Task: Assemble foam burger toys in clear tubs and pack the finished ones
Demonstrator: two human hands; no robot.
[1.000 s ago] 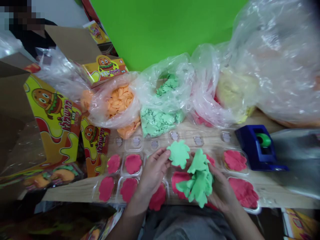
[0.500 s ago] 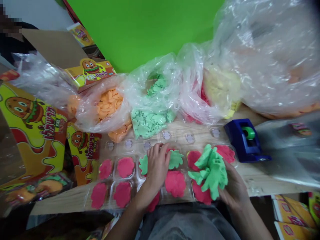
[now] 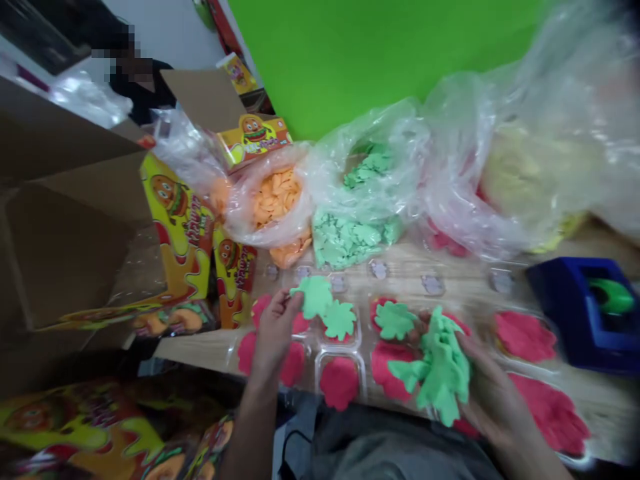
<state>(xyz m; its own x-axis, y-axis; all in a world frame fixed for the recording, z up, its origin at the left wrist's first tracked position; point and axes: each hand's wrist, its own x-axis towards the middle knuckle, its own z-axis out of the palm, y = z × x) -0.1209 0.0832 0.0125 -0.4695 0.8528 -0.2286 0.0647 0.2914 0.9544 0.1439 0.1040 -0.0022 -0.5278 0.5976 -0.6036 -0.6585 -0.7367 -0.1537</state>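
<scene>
My left hand point(image 3: 276, 323) pinches the edge of a flat green leaf-shaped piece point(image 3: 315, 295), above clear plastic trays on the left. My right hand point(image 3: 487, 383) grips a loose bunch of green leaf-shaped pieces point(image 3: 443, 370) over trays near the bench's front edge. One green piece point(image 3: 340, 320) lies in a tray close to the pinched one. Another green piece point(image 3: 395, 320) rests in a tray between my hands. Red ruffled pieces point(image 3: 340, 381) fill many trays; some are partly hidden behind my hands and the bunch.
Behind the trays stand clear bags of orange pieces point(image 3: 277, 200), green pieces point(image 3: 350, 233) and pale yellow pieces point(image 3: 530, 170). A blue tape dispenser point(image 3: 590, 313) sits at the right. Printed burger boxes point(image 3: 177, 223) and an open carton point(image 3: 75, 227) are at left. A person point(image 3: 143, 83) is beyond.
My view has swung left, so the bench things appear farther right. My left hand has moved left across the trays, now showing a green piece pinched in it. My right hand still grips the bunch.
</scene>
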